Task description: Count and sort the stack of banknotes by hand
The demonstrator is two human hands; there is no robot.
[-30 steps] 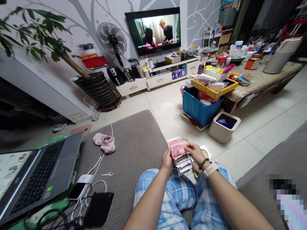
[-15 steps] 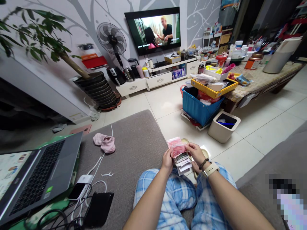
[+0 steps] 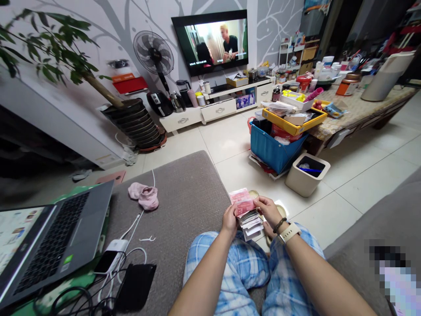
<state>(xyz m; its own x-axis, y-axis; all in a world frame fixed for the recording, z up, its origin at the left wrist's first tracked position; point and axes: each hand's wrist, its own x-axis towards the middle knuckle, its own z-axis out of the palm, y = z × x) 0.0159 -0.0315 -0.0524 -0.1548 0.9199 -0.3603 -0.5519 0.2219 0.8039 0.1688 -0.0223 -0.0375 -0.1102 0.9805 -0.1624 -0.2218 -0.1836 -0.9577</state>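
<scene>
Above plaid trousers [image 3: 217, 256], gripping a stack of banknotes [image 3: 245, 206] at opposite edges, fingers [image 3: 261, 202] of left hand [image 3: 229, 220] and right hand [image 3: 270, 211] closed. Already offset at red upper end; not yet separated below. Can't tell how many handled.

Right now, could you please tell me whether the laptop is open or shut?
Open: the laptop has its keyboard exposed and its lit screen in view.

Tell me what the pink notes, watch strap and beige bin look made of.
Pink notes: seemingly matte printed paper, with thin edges.
Watch strap: perhaps smooth silicone or rubber, matte, given its even pale colour and dark slots.
Beige bin: probably moulded plastic, low-sheen, judging by rounded corners and smooth walls.
</scene>
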